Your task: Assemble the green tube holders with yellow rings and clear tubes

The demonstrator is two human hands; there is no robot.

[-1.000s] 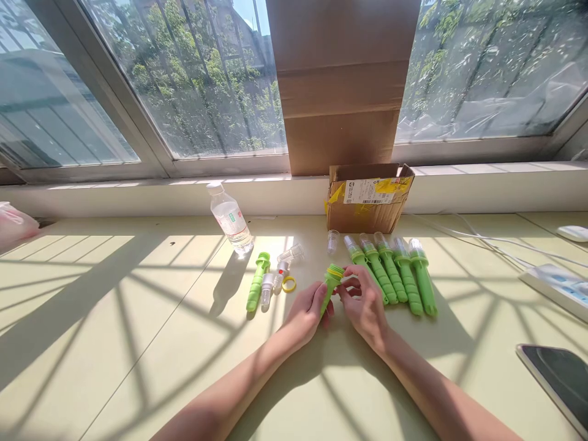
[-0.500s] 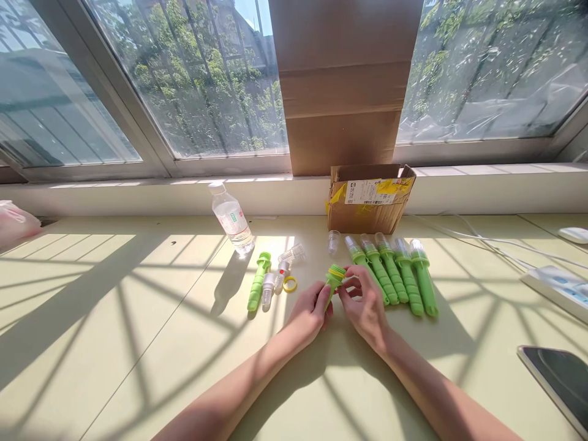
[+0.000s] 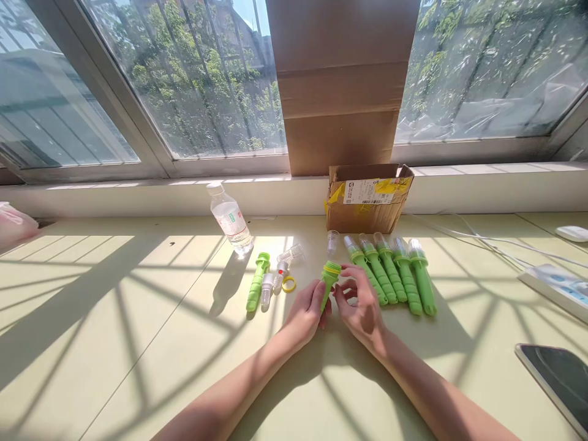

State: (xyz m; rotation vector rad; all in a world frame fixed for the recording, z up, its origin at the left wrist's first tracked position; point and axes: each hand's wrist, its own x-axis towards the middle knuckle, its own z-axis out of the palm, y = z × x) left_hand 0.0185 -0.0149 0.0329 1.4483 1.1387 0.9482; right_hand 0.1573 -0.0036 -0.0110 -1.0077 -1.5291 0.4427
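Observation:
My left hand [image 3: 307,309] is wrapped round a green plastic handle [image 3: 329,284], which stands tilted with its threaded top up and a yellow ring around its neck. Close by on the right, my right hand [image 3: 361,303] has its fingers bent and apart; I see nothing between them, and its fingertips come near the handle's top. Left of the hands lie another green handle [image 3: 258,285] without a cover, a loose yellow ring [image 3: 289,284], a small clear piece with a white cap [image 3: 266,291], a similar piece with a red dot [image 3: 280,275] and a clear cover [image 3: 291,253].
Several green sticks with clear tops [image 3: 403,282] lie side by side at right. Behind them are a clear cup-shaped cover [image 3: 332,242] and a cardboard box [image 3: 365,217]. A water bottle [image 3: 231,220] stands left; a power strip [image 3: 555,285] and phone [image 3: 558,380] lie right.
The handle in my left hand has shifted slightly left and stands more upright. My right fingers have drawn a little away from its neck.

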